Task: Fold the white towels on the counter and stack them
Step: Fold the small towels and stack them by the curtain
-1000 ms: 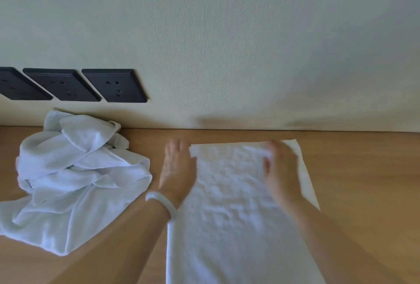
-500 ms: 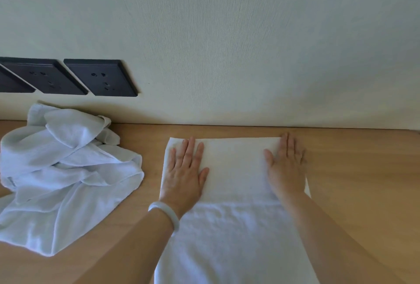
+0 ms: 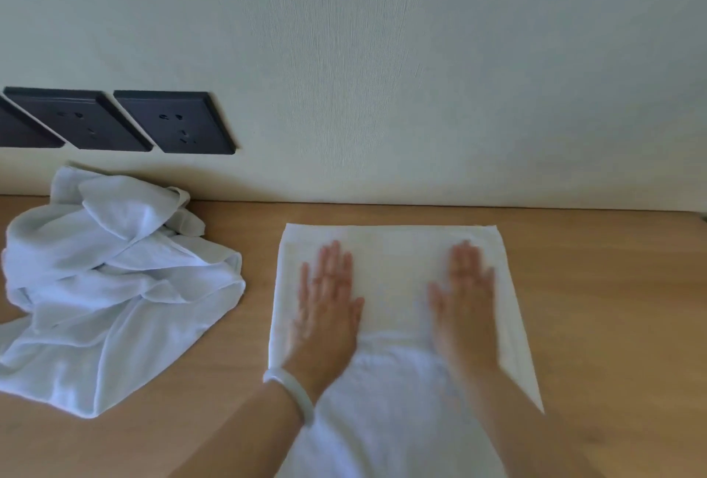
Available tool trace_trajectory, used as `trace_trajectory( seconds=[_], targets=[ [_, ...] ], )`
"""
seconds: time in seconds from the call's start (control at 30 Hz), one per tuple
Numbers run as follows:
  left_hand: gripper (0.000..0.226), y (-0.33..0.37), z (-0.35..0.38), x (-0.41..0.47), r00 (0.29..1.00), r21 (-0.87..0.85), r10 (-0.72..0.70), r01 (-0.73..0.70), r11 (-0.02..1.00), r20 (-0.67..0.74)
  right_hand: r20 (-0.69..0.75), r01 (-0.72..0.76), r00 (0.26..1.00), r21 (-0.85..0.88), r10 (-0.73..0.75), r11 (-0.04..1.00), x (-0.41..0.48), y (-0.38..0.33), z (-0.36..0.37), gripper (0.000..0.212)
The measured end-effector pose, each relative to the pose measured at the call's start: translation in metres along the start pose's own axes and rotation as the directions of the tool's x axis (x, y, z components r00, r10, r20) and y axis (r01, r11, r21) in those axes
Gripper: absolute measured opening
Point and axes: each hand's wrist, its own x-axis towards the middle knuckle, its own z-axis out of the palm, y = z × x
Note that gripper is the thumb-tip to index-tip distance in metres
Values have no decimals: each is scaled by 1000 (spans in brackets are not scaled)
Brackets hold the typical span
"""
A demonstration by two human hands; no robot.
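A white towel (image 3: 390,267) lies flat on the wooden counter (image 3: 612,305), its far part folded over toward me, its near end running out of the bottom of the frame. My left hand (image 3: 325,305), with a white bangle at the wrist, presses flat on the left half of the folded flap. My right hand (image 3: 463,294) presses flat on the right half, fingers straight. Both hands are blurred. A crumpled heap of white towels (image 3: 111,286) sits on the counter to the left, apart from my hands.
The pale wall (image 3: 421,76) rises right behind the counter. Dark socket plates (image 3: 172,122) are set in the wall at the left, above the heap. Bare counter stretches to the right of the flat towel.
The towel's far end was brought over into a fold. Both hands then flattened on the flap and have slid toward me along it.
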Motion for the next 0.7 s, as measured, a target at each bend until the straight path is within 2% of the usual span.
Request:
trace_trajectory(
  seconds=[0.07, 0.1, 0.13, 0.27, 0.37, 0.43, 0.5, 0.6, 0.63, 0.7],
  targets=[
    [59, 19, 8, -21, 990, -24, 136, -136, 990, 34, 55, 280, 958, 4, -280, 960, -34, -40, 15, 60],
    [59, 16, 9, -29, 986, -5, 160, -160, 987, 51, 78, 341, 937, 3, -340, 940, -47, -47, 18, 58],
    [59, 8, 8, -34, 987, 13, 147, -148, 989, 56, 87, 333, 939, 18, -333, 943, -52, -42, 18, 58],
    [60, -35, -4, -47, 998, 84, 43, -47, 995, 49, 92, 3, 996, -52, 2, 999, -59, 32, 0, 61],
    [60, -55, -12, -56, 995, 91, -93, 89, 992, 35, 90, -225, 969, -71, 231, 972, -67, 79, -11, 67],
    [63, -40, -19, -59, 990, 97, -143, 141, 985, 15, 78, -292, 952, -71, 297, 954, -69, 73, -18, 69],
    [64, -7, -15, -67, 999, 67, -43, 41, 997, 27, 45, -203, 978, -57, 206, 977, -76, 41, -16, 68],
    [63, 29, 1, -94, 989, -13, 121, -120, 993, 90, 117, 112, 987, 8, -112, 994, -107, -23, -4, 63],
    [63, 27, 4, -103, 984, -9, 143, -143, 990, 108, 142, 170, 975, 14, -170, 985, -118, -31, -1, 62],
    [62, 9, 3, -120, 978, 19, 163, -167, 986, 127, 157, 184, 970, 28, -186, 983, -133, -17, -2, 61]
  ],
)
